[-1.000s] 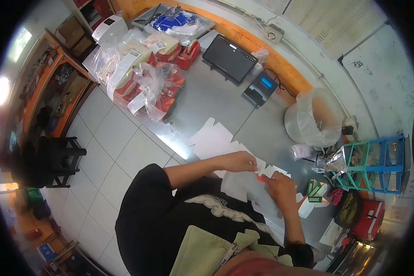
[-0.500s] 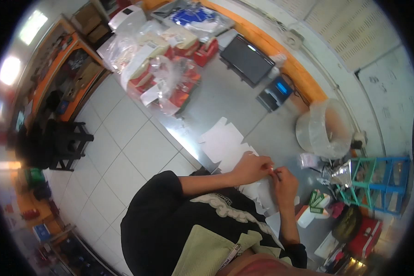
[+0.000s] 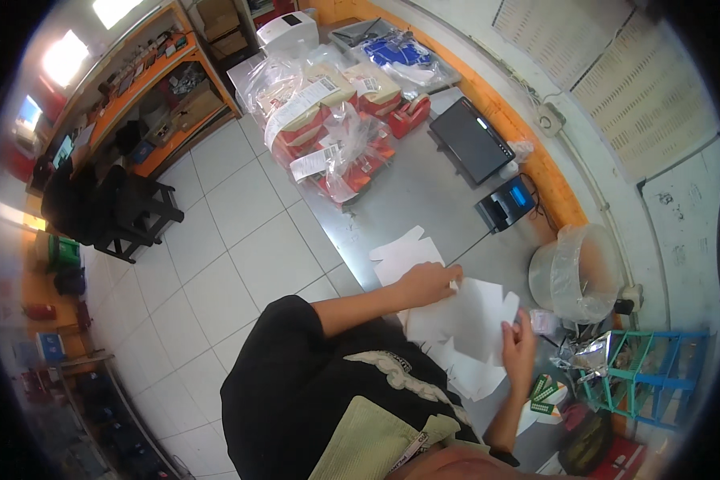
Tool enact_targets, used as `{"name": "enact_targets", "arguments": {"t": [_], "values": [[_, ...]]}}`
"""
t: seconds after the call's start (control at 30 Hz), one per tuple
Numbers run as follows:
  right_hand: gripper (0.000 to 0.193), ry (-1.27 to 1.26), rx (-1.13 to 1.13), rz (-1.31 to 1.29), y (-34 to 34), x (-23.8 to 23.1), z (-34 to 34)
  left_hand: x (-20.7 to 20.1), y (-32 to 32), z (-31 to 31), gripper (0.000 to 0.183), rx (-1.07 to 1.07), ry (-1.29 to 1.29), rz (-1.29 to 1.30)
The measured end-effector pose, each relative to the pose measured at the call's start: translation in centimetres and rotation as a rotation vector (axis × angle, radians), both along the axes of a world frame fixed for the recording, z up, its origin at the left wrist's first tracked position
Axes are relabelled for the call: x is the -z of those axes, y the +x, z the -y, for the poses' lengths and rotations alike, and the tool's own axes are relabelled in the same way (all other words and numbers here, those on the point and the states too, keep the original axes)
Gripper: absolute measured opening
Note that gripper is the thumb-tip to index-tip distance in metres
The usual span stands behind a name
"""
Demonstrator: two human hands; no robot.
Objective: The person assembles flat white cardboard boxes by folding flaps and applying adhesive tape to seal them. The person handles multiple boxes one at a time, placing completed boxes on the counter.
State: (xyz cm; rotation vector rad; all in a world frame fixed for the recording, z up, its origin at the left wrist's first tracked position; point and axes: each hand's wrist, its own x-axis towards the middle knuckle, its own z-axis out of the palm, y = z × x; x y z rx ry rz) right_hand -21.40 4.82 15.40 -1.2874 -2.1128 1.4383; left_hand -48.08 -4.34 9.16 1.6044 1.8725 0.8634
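Holding a white cut card sheet at two edges – left hand at its upper left edge, right hand at its right edge. Left grip narrow, fingers curled on the card; right grip also narrow, thumb on the near face, fingers at the edge. Sheet is above the near part of the metal table, between the hands. More white card pieces lie flat to the left, others partly under the sheet.

Containers: round bin with a clear plastic liner near the wall, something small inside, too unclear to name. Gray tray at the far end holds a blue item and clear plastic. Clear plastic bags hold red-and-cream packs, piled at the table's left edge. Green-and-blue rack on the right, contents hard to tell; crumpled silver foil just beside it. Small green-and-white boxes lie near the right forearm, insides not visible. Camouflage pouch next to a red case, contents hidden.

Also on table – red tape dispenser, black tablet, dark device with a lit blue screen.
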Motion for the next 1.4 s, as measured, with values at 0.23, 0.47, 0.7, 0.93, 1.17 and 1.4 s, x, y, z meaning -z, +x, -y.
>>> {"name": "enact_targets", "arguments": {"t": [0.23, 0.47, 0.7, 0.93, 1.17, 1.4], "values": [[0.025, 0.222, -0.090, -0.088, -1.9, 2.5, 3.5, -1.6, 2.9, -0.4, 0.028, 0.178, -0.028, 0.090], [0.016, 0.187, -0.130, -0.120, 1.8, 1.6, 3.3, -0.7, 8.8, 2.9, 0.019, 0.128, 0.123, 0.376], [0.017, 0.443, 0.059, 0.068, 1.5, -3.3, 6.9, -5.2, 10.6, 0.3, 0.025, 0.175, -0.161, 0.912], [0.016, 0.325, 0.213, -0.268, 11.2, -0.8, 9.0, -5.9, 21.3, 1.8, 0.010, 0.168, 0.012, 1.007], [0.022, 0.404, 0.484, -0.489, 17.5, -1.8, 9.9, -9.9, 29.2, 2.3, 0.016, 0.290, 0.159, 0.569], [0.031, 0.142, 0.348, -0.398, 25.7, -1.1, 9.4, -7.3, 30.9, -1.4, 0.023, 0.117, 0.381, 0.350]]}}
